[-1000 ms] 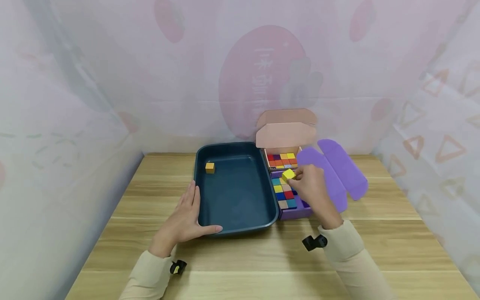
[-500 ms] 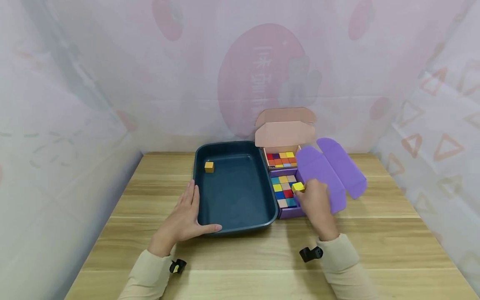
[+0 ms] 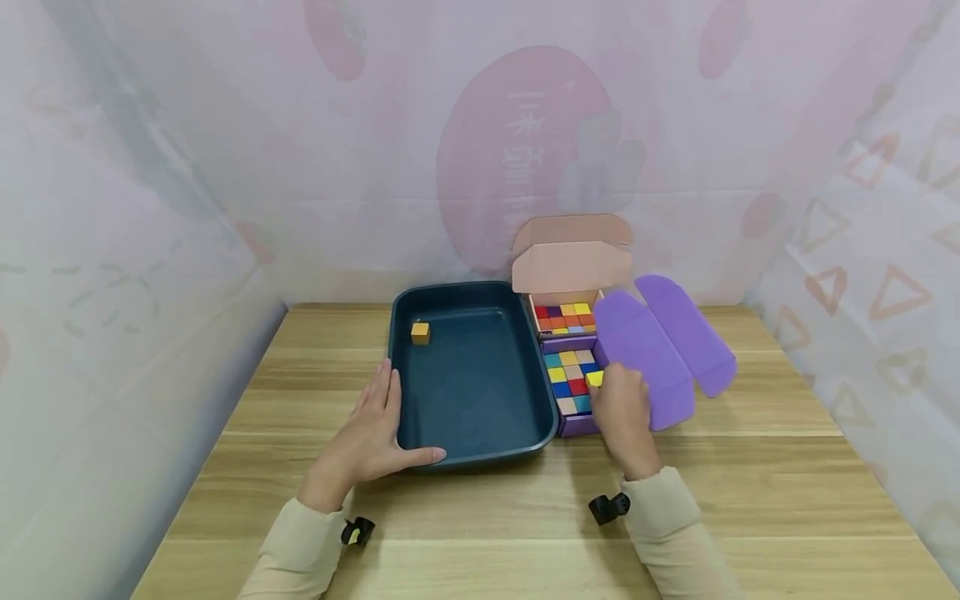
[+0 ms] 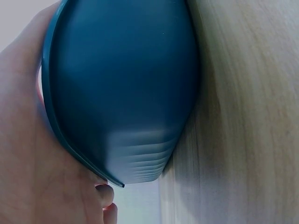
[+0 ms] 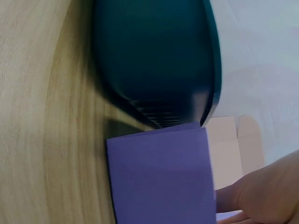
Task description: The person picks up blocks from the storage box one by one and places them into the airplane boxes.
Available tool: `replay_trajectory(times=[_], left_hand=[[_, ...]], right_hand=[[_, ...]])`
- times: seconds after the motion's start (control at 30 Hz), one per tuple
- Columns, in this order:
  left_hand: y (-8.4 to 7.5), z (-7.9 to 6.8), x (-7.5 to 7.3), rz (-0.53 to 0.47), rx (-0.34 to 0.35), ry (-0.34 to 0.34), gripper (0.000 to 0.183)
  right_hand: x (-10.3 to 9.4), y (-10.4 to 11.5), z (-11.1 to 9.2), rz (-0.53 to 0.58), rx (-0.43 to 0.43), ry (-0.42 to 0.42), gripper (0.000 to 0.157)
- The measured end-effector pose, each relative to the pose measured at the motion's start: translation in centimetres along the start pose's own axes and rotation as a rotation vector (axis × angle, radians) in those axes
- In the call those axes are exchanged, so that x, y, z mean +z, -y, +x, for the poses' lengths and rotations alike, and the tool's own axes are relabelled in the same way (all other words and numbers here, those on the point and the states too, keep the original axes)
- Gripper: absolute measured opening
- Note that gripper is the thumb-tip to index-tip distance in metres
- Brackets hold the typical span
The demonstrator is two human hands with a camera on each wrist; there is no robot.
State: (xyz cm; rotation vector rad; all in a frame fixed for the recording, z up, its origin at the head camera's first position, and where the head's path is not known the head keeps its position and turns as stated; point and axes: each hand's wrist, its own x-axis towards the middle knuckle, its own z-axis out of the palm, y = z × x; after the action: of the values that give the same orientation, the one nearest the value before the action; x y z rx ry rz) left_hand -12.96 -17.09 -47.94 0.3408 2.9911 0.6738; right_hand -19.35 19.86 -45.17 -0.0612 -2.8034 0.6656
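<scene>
In the head view my left hand (image 3: 367,440) rests on the near left corner of a dark blue tray (image 3: 501,457). Its fingers lie straight along the left side, and the thumb stretches over the near rim. My right hand (image 3: 622,412) pinches a yellow cube (image 3: 595,378) at the right side of a purple box (image 3: 580,427). Cubes of several colours sit in rows inside that box. The right fingertips are hidden inside the box, whose outer wall (image 5: 161,182) fills much of the right wrist view. One orange cube (image 3: 421,333) lies in the tray's far left part.
Behind the purple box stands a pale pink box (image 3: 572,268) with its lid raised, also filled with coloured cubes. The purple lid (image 3: 656,358) folds out to the right. A wooden table (image 3: 480,533) bears everything, with patterned cloth walls around it.
My right hand has carried the yellow cube from above the purple box's far part towards its right side, then lowered into the box. The left hand and tray have stayed put.
</scene>
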Motion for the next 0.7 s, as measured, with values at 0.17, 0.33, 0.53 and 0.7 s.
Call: replay_trajectory(times=[0.17, 0.33, 0.53, 0.7], left_hand=[[-0.1, 0.0, -0.1, 0.005, -0.005, 0.0, 0.15], [0.0, 0.0, 0.0, 0.002, -0.009, 0.001, 0.15], [0.0, 0.0, 0.1, -0.006, -0.005, 0.004, 0.149], [0.0, 0.0, 0.0, -0.003, -0.009, 0.0, 0.149]], right_hand=[[0.3, -0.1, 0.1, -0.021, 0.012, 0.027, 0.02], [0.4, -0.1, 0.5, -0.041, 0.016, 0.072, 0.019], [0.1, -0.2, 1.1, -0.045, 0.029, 0.149, 0.016], [-0.1, -0.3, 1.6, -0.047, 0.039, 0.251, 0.016]])
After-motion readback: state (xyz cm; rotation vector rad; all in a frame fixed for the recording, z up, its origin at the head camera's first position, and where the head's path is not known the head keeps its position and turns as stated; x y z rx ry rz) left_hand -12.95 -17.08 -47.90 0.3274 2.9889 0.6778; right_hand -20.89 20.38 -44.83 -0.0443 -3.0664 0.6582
